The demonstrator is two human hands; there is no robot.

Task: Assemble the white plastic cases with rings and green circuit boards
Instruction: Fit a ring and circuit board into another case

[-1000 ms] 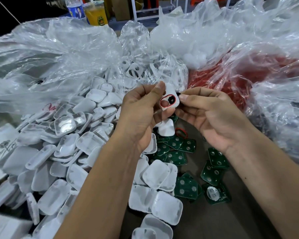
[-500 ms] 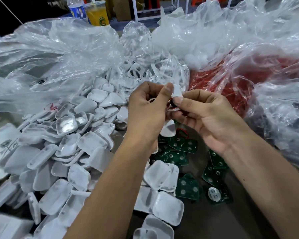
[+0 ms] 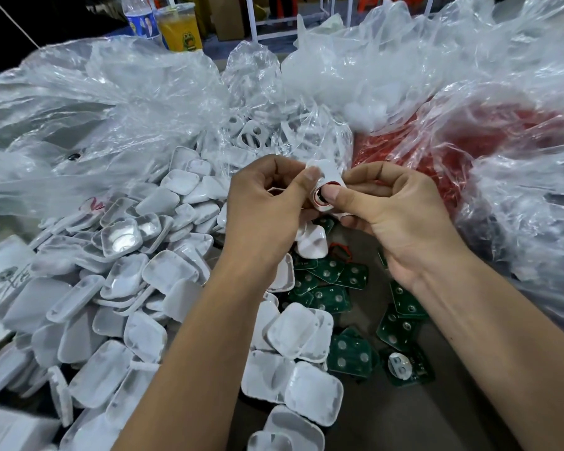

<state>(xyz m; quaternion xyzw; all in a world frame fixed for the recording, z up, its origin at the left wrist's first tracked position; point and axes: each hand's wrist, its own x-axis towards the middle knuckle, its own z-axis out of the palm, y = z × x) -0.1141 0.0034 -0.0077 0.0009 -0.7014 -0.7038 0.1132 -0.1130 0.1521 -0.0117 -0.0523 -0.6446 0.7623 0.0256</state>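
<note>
Two hands [image 3: 267, 203], one bottle [image 3: 142, 19], one cup [image 3: 179, 27]

The brown table [image 3: 388, 415] carries a heap of white case halves [image 3: 121, 288] left of the fingers [image 3: 310, 177]. Green circuit boards [image 3: 332, 281] lie scattered just below them; clear plastic bags [image 3: 127, 102] crowd beyond.

Bright, even overhead light flattens shadows, and white glare streaks the crumpled plastic bags [image 3: 118, 102]. The centre is sharp, while the wide lens bends and softens the edges; the upper-left corner falls dark.
</note>
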